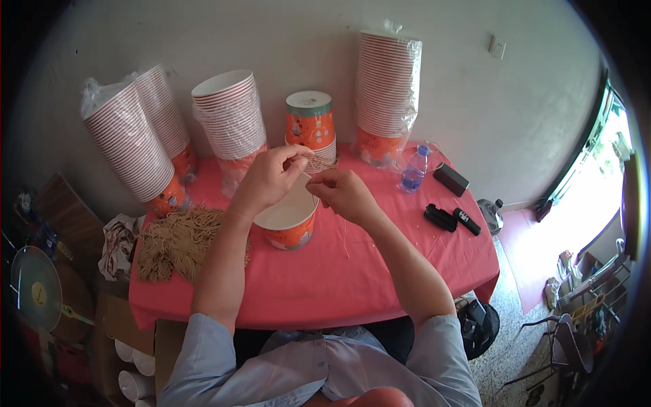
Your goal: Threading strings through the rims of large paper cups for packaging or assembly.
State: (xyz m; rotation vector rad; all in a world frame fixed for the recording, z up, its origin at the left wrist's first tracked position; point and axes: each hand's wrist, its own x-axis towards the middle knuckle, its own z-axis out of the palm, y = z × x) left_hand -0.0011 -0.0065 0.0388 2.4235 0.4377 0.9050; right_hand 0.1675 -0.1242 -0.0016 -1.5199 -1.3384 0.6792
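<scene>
Both my hands are raised over a white paper bucket (pixel 288 216) with an orange printed side. My left hand (pixel 271 175) is closed in a pinch at the bucket's far side, and a thin pale string runs from its fingertips toward the right. The same string is pinched by my right hand (pixel 344 193), at the bucket's right rim. Below the right hand a loose pale string end (pixel 346 241) hangs or lies against the tablecloth. Beside my left forearm lies a heap of tan cords (pixel 178 245).
Wrapped stacks of paper buckets (pixel 129 142) line the back of the red-covered table (pixel 325 292), with another tall stack (pixel 388 88) behind. An upside-down bucket (pixel 309 125) tops a short stack. A bottle (pixel 415 169), a black box (pixel 451 180) and a marker-like black object (pixel 466 221) sit at right.
</scene>
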